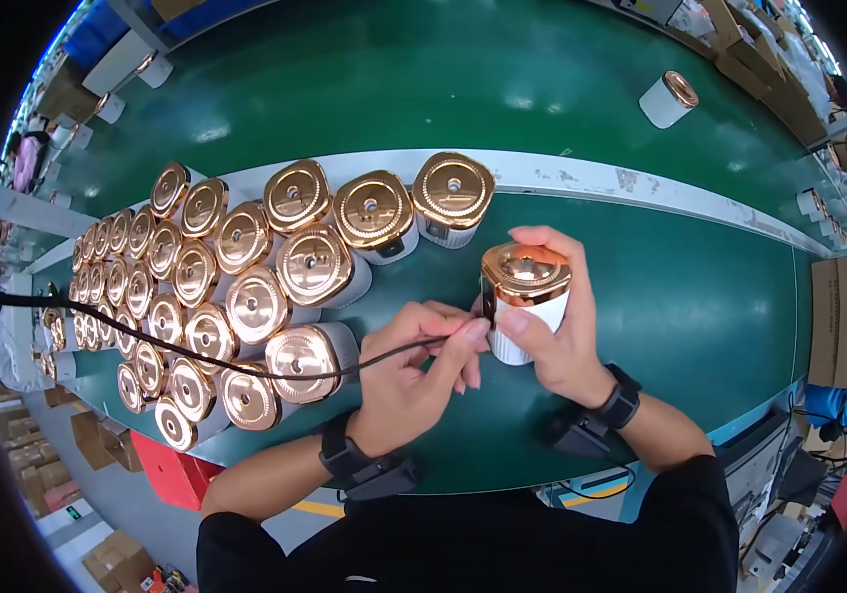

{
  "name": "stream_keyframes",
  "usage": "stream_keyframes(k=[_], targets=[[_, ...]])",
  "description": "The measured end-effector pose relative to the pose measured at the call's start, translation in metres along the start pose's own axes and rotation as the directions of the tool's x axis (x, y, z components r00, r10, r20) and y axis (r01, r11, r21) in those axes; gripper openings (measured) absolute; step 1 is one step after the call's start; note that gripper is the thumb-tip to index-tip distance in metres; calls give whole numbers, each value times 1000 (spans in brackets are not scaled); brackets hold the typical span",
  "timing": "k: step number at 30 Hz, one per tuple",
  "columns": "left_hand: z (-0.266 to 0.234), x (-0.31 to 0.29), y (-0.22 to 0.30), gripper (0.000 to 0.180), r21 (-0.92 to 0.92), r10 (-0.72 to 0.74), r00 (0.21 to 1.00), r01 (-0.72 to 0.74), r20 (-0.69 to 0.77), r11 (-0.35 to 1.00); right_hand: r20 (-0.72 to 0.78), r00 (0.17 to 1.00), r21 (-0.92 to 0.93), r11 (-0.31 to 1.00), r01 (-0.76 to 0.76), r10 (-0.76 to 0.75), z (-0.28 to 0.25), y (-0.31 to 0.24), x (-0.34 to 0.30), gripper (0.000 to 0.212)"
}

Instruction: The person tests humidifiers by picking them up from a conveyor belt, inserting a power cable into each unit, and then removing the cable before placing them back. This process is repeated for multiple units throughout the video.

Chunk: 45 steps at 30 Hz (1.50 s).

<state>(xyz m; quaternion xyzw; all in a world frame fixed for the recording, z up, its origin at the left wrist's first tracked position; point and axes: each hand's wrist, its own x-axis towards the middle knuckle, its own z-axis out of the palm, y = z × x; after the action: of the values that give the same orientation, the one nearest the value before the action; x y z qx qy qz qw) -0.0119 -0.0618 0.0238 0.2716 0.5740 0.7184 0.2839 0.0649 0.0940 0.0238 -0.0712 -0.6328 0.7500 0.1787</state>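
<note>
My right hand (564, 336) is wrapped round a white ribbed canister-like device with a shiny rose-gold top (527, 272), held upright above the green bench. Pinched between the thumb and fingers of my left hand (421, 368) is a black cable (384, 358). Its end meets the dark strip on the device's left side; my fingertips hide whether it is plugged in. From there the cable runs left across the bench and out past the left rim. Many like devices (315, 265) stand in a crowded group left of my hands, gold tops up.
Behind the group runs a pale metal rail (581, 176), with a green conveyor-like surface (423, 79) beyond it. A single device (668, 100) lies tilted there at the far right. Cardboard (835, 321) borders the bench's right end. A red bin (168, 469) sits below the front left edge.
</note>
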Motion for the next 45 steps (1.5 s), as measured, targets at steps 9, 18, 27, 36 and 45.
stream_keyframes(k=[9, 18, 27, 36, 45], targets=[[4, -6, 6, 12, -81, -73, 997, 71, -21, 994, -71, 995, -28, 997, -68, 66, 7, -4, -3, 52], [7, -3, 2, 14, -121, -168, 986, 165, -14, 979, 148, 986, -351, 936, -16, 72, -17, -18, 20, 56], [6, -4, -1, 17, 45, -138, 988, 142, -72, 989, -274, 701, -760, 595, 262, -658, -120, -34, 142, 47], [11, -1, 1, 18, 23, -148, 983, 151, -110, 988, -47, 497, -917, 235, 323, -867, -62, -59, 135, 37], [3, 3, 5, 17, -77, -293, 955, 296, 54, 952, 859, 466, 487, 56, -872, -211, 80, -135, -38, 72]])
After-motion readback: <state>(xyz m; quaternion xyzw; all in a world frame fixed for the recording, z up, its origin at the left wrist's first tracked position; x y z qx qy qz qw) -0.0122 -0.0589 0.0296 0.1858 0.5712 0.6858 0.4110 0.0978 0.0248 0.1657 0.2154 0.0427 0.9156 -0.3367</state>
